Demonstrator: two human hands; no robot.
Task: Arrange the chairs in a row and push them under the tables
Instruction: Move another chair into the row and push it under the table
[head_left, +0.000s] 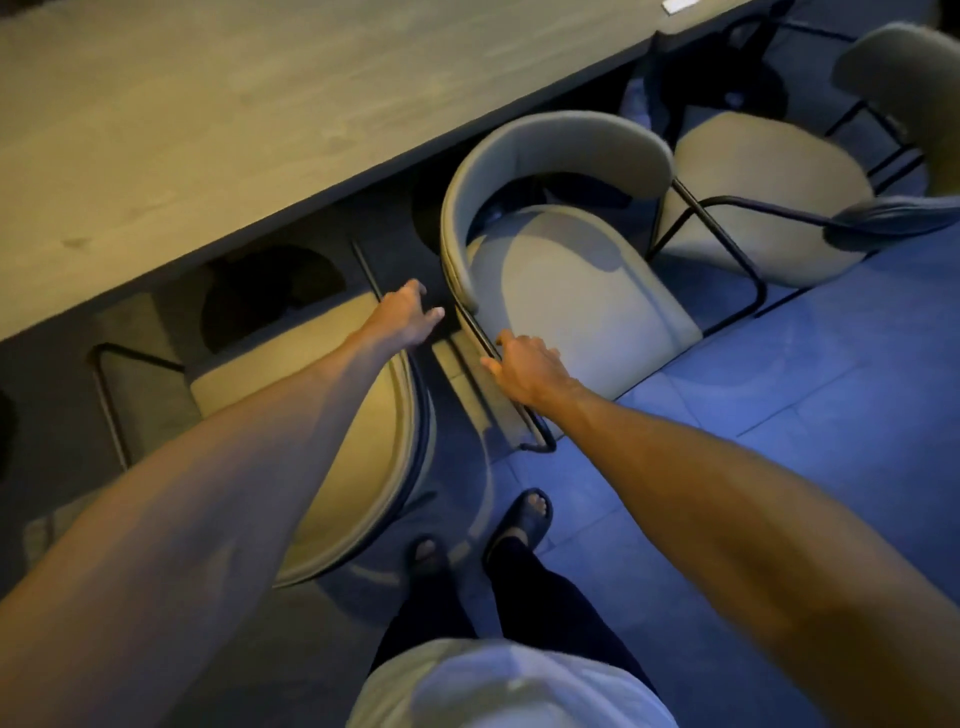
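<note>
A long wooden table (218, 130) runs across the upper left. Three grey padded chairs with black metal frames stand along its edge. The left chair (332, 415) sits partly under the table. The middle chair (582, 296) stands at an angle, its curved backrest on the table side and its seat toward me. The right chair (753, 192) stands farther out with its backrest at the far right. My left hand (405, 317) reaches into the gap between the left and middle chairs, fingers stretched and holding nothing. My right hand (524, 364) grips the black frame at the middle chair's left seat edge.
My feet in dark sandals (519, 519) stand on the tiled floor (779, 415) just behind the gap. More black chair frames (737, 62) show under the table at the upper right. A small white object (678, 5) lies on the table's far end.
</note>
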